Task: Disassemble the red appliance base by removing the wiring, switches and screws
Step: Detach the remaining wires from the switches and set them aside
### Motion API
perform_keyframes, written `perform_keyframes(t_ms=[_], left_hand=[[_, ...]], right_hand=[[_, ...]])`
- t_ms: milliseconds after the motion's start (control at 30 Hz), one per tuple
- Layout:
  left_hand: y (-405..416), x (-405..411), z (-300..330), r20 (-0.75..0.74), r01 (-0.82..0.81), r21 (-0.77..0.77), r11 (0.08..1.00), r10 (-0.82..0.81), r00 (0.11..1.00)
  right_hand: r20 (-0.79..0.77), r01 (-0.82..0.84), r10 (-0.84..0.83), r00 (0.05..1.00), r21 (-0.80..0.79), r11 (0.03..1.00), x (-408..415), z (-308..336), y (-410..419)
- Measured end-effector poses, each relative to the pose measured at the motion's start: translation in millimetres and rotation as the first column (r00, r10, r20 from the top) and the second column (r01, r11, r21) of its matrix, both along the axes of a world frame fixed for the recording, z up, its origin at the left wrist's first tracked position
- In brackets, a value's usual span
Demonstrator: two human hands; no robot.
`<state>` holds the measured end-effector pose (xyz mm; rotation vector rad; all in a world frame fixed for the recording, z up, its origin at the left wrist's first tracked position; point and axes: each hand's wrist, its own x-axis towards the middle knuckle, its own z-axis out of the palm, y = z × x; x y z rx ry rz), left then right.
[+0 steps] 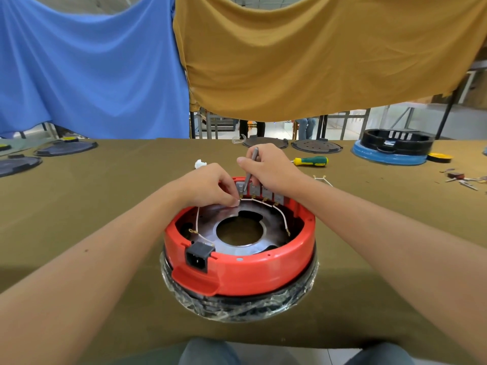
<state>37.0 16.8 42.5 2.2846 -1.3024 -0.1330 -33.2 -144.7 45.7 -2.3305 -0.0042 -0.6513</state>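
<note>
Your right hand was curled round a thin grey metal tool, holding it like a pen, its tip down among the switches at the far rim of the red base. Your left hand sat just left of it, fingertips pinching a white wire where it met the leftmost switch.

The base was a round, glossy red plastic ring, lying open side up on the olive cloth table, directly in front of you. It rested on a black rim wrapped in crinkled clear film. Inside it lay a flat, shiny metal plate with a round hole at its middle. Four small grey square switches stood in a row inside the far wall, white wires with brass ends looping from them along both sides. A black boxy power socket was set in the near wall.

Beyond the base, to the right, lay a screwdriver with a green and yellow handle; a crumpled white scrap lay beyond it to the left. Far right of the base stood a black ring on a blue one. Blue and mustard cloths hung behind the table.
</note>
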Motion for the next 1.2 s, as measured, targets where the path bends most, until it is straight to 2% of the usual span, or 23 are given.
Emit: perform_keyframes(t_ms=[167, 433, 800, 900, 1067, 1200], left_hand=[[0.4, 0.0, 0.4, -0.008, 0.004, -0.002, 1.000, -0.004, 1.000], [0.6, -0.7, 0.6, 0.010, -0.020, 0.010, 1.000, 0.020, 1.000], [0.4, -1.1, 1.1, 0.017, -0.006, 0.013, 1.000, 0.006, 1.000], [0.5, -1.4, 1.4, 0.015, -0.006, 0.012, 1.000, 0.006, 1.000], [0.9, -2.7, 1.6, 0.026, -0.008, 0.013, 1.000, 0.008, 1.000], [1.1, -2.9, 2.2, 0.025, -0.008, 0.014, 1.000, 0.007, 1.000]], right_hand=[[0.004, -0.011, 0.011, 1.000, 0.030, 0.999, 0.6, -1.3, -2.9], [0.061, -0.021, 0.026, 0.998, -0.086, 0.996, -2.2, -1.5, 0.4], [-0.005, -0.041, 0.042, 0.999, 0.100, 0.994, 1.9, -2.7, -7.1], [-0.008, -0.044, 0.045, 0.999, 0.096, 0.994, 1.1, -2.2, -6.8], [0.028, -0.033, 0.033, 0.999, -0.012, 0.999, 0.4, -1.6, -1.9], [-0.010, -0.039, 0.040, 0.999, 0.044, 0.998, 1.6, -0.9, -5.4]])
